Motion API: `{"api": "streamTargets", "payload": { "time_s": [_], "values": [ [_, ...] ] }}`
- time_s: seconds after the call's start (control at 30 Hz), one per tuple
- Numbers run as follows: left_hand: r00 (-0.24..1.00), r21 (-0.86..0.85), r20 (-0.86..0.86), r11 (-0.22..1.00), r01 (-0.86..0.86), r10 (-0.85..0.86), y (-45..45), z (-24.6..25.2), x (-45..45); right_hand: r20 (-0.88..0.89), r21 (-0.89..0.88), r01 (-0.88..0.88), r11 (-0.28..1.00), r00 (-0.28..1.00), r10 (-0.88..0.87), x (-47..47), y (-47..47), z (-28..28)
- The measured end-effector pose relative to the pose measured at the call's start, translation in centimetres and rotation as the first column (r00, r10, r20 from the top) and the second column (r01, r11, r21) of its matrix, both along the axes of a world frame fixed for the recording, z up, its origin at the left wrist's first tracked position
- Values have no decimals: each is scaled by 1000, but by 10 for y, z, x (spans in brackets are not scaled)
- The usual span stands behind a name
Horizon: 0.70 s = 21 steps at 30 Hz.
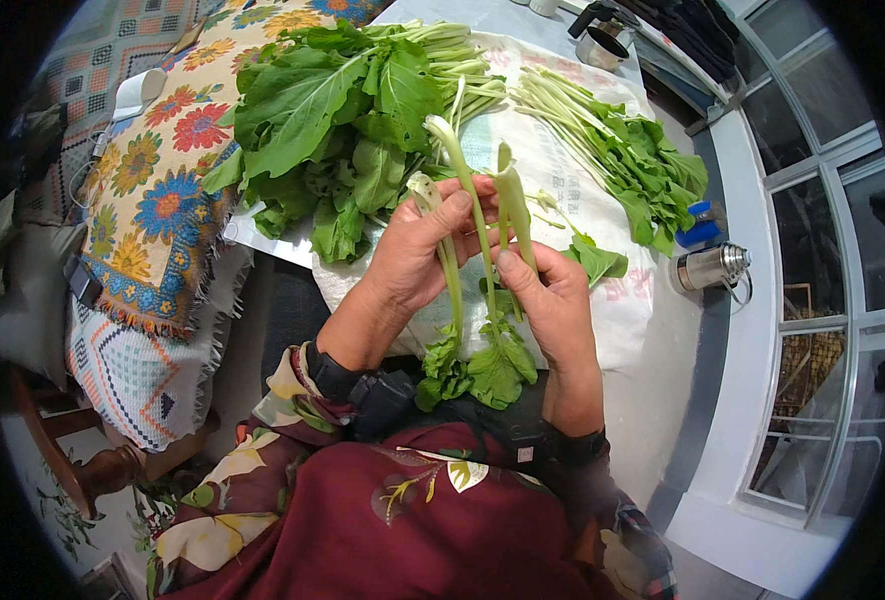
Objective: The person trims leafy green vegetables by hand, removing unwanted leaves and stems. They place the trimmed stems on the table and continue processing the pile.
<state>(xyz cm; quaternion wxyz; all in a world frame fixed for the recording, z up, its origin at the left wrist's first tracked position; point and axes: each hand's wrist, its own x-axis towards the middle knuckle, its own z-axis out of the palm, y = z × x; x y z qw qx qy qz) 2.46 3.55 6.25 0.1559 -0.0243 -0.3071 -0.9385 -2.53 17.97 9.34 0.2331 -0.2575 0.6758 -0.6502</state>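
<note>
My left hand [421, 251] grips leafy green stalks [480, 232], their pale cut ends up and their leaves hanging toward my lap. Close beside it, my right hand [551, 300] pinches a broad pale stalk [515, 202] between thumb and fingers. Beyond my left hand lies a large heap of leafy greens [322, 112], leaves to the left and stems to the right. A second, slimmer bunch of greens [600, 142] lies to the right, its leaves toward the window. Both piles rest on a white woven sack [615, 322]. One loose leaf [596, 259] lies just past my right hand.
A floral throw [176, 199] covers the seat at left, with a white cord [82, 184] on it. On the right stand a steel thermos [701, 268] and a blue object [701, 223], near a framed window [810, 247]. A metal cup [601, 49] sits at the far edge.
</note>
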Motion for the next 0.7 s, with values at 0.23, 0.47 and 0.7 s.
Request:
{"api": "streamTargets", "payload": {
  "time_s": [0.23, 0.47, 0.7],
  "values": [
    [993, 46, 66, 994, -102, 98, -17, 10, 8, 57, 62, 20, 998, 998, -23, -6, 11, 18],
    [968, -244, 246, 970, 23, 38, -4, 16, 15, 4, 123, -118, 985, 993, 119, -4, 4, 15],
    [993, 107, 8, 988, -116, 116, -33, 2, 14, 75, 63, -249, 967, 967, 244, -21, 32, 25]
  ]
}}
